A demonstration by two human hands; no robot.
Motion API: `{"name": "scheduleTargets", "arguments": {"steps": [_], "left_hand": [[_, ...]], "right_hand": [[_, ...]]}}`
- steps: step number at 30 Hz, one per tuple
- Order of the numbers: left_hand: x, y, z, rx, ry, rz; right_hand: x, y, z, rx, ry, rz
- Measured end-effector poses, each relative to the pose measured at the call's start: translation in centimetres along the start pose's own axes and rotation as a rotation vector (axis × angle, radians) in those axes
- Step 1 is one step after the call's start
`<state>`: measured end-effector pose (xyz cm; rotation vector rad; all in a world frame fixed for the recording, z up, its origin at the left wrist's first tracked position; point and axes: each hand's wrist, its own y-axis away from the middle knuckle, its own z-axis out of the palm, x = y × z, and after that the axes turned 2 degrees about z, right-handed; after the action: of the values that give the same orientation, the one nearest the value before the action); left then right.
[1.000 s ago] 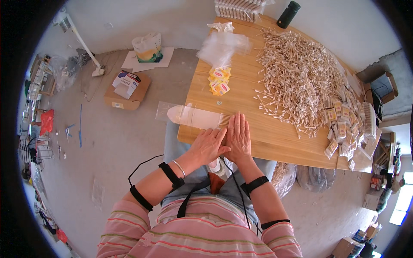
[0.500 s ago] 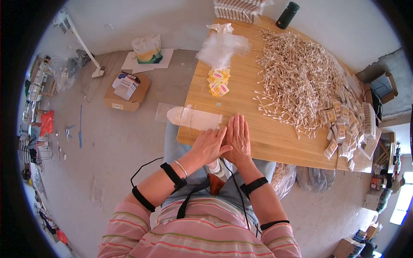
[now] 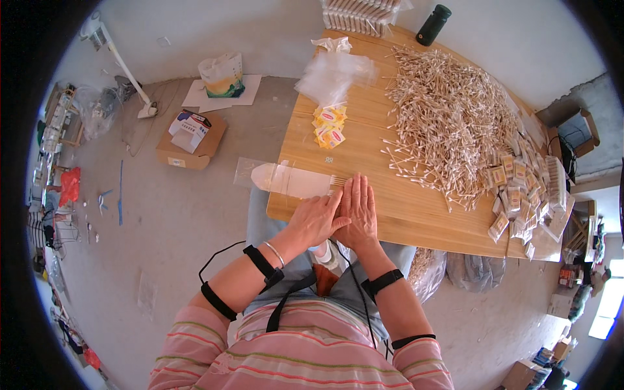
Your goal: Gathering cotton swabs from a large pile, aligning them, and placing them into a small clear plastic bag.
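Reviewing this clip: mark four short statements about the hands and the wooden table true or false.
1. Both hands, left hand and right hand, lie flat, side by side, near the wooden table's edge. True.
2. The big heap of cotton swabs lies left of the hands. False: it lies to the right.
3. A clear plastic bag overhangs the table's left edge. True.
4. The right hand grips the dark bottle. False: the bottle stands at the far edge, untouched.

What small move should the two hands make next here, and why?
Probably slide the swabs further into the clear bag. Both the left hand and the right hand lie flat at the table's near edge, and swab ends show at the bag's mouth beside the fingertips.
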<state>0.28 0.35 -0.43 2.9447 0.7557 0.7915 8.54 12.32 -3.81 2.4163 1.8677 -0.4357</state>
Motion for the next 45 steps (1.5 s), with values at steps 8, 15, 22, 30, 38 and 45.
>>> {"name": "scheduleTargets", "arguments": {"steps": [8,15,22,30,38,45], "left_hand": [[0.4,-0.6,-0.9,-0.052,0.106,-0.101],[0.1,-0.7,-0.4,-0.039,0.062,-0.091],[0.3,-1.0,-0.7,-0.007,0.095,-0.111],[-0.6,-1.4,0.5,0.009,0.061,-0.089],[-0.3,-1.6,0.3,0.062,0.0,-0.116],[-0.8,-1.5,1.1,0.149,0.023,-0.101]], "right_hand": [[0.0,0.1,0.0,0.023,-0.052,-0.005],[0.0,0.0,0.3,0.007,-0.027,0.012],[0.0,0.0,0.3,0.024,-0.032,0.0],[0.3,-0.1,0.4,0.026,0.077,-0.004],[0.0,-0.1,-0.4,-0.016,0.016,-0.004],[0.0,0.8,-0.9,-0.03,-0.067,-0.033]]}}
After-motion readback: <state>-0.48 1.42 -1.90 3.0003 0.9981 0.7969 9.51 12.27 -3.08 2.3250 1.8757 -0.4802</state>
